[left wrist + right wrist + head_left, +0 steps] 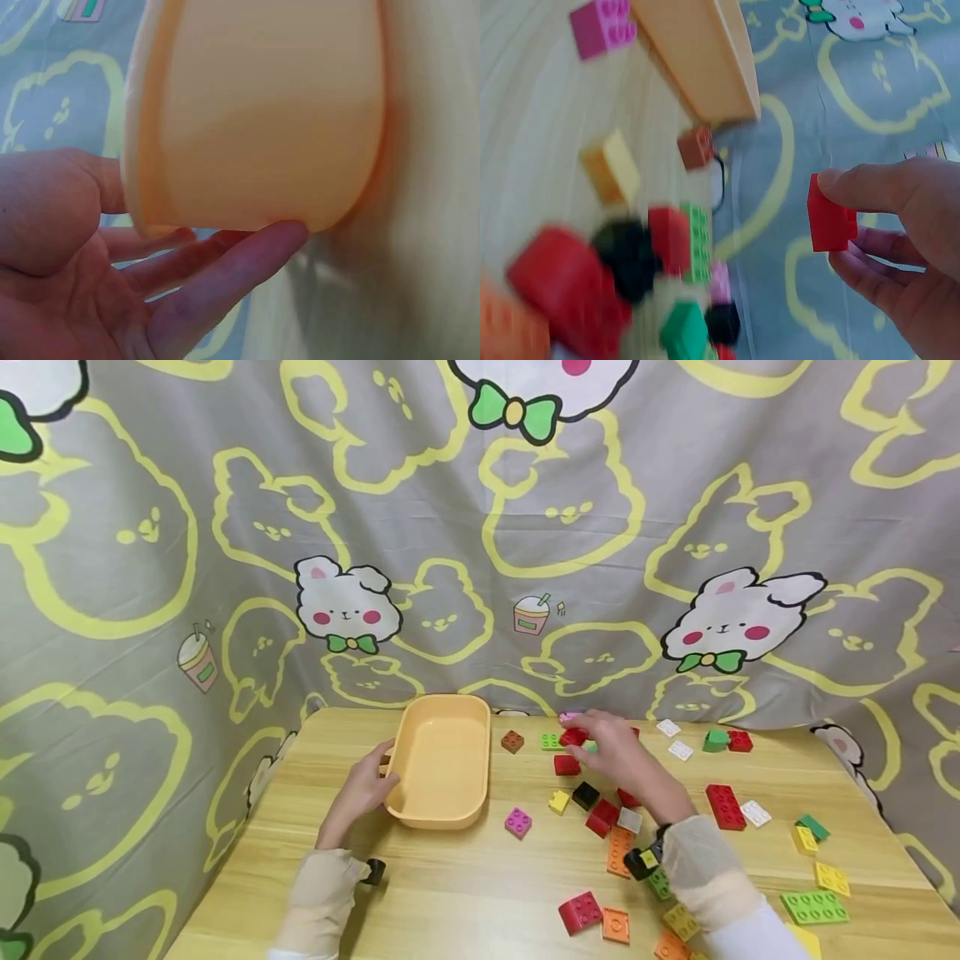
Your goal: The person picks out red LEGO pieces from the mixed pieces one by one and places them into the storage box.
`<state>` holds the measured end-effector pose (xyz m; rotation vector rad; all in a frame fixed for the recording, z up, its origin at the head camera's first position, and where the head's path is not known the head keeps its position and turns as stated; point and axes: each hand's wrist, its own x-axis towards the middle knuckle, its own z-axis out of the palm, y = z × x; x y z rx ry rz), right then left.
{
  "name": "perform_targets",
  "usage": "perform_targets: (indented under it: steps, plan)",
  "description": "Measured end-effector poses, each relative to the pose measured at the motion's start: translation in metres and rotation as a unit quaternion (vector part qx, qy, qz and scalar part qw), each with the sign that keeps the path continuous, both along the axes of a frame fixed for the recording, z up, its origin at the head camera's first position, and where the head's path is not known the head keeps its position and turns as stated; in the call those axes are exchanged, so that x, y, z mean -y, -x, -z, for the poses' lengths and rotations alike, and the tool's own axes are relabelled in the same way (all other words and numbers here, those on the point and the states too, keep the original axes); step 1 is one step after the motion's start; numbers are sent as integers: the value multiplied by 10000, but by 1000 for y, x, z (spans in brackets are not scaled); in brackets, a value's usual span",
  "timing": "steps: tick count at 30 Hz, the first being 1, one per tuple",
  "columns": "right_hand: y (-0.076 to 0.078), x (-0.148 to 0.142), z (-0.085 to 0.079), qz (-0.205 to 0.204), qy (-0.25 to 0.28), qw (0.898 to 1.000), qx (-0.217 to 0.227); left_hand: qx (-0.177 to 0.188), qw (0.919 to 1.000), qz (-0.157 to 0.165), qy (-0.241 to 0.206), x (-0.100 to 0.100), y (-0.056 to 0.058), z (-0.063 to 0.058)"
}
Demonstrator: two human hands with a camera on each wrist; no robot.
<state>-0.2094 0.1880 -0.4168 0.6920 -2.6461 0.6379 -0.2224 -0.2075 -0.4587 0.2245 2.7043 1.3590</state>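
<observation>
My left hand (367, 783) grips the left side of a light orange plastic tray (444, 764). In the left wrist view its thumb is at the rim and its fingers (225, 289) lie along the tray's outer wall. Over the back of the table my right hand (626, 760) pinches a red toy building brick (826, 219) between thumb and fingertips, raised above the other bricks. Close by it are another red brick (567, 766), a light green brick (552, 742) and a brown brick (512, 742). Nothing lies inside the tray.
Several loose bricks spread across the right half of the wooden table (450, 893), among them a magenta brick (517, 822), a black brick (585, 796) and a large green brick (815, 907). A patterned grey curtain (450, 527) hangs along the back and left.
</observation>
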Motion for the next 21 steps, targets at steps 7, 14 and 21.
perform_targets:
  steps: [7,14,21]
  plan:
    - [12,49,0,-321,79,9992,219,190,9996,166,-144,-3,4,-2]
    - [19,95,5,-809,242,9960,280,131,9998,154,-65,-8,5,-3]
    - [21,140,10,-1140,-99,9918,566,170,9997,129,-120,-8,2,2]
